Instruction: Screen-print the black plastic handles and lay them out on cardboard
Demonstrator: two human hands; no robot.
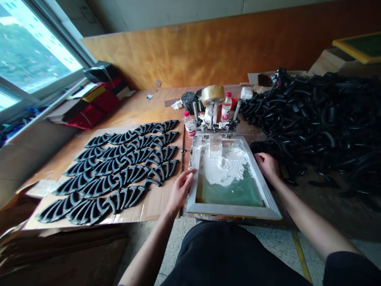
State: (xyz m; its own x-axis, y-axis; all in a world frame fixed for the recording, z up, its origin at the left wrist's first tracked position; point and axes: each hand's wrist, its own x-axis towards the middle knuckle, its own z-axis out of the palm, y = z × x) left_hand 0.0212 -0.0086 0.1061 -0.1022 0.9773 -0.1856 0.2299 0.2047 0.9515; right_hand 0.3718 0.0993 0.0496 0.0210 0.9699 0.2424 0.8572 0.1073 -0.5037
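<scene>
At left, rows of curved black plastic parts point(119, 151) are laid out on flattened cardboard point(163, 202) over a wooden tabletop point(145, 106). To their right, the left grip point(181, 186) is placed at the left rim of a screen-printing frame point(232, 210); whether it is closed on the rim cannot be told. The frame is set between the two grips, its green mesh point(229, 194) partly covered by white paste point(217, 171). Just beyond the right rim, the right grip point(267, 165) is seen with fingers curled; whether anything is held there cannot be told. At far right, loose black parts point(315, 115) are heaped.
</scene>
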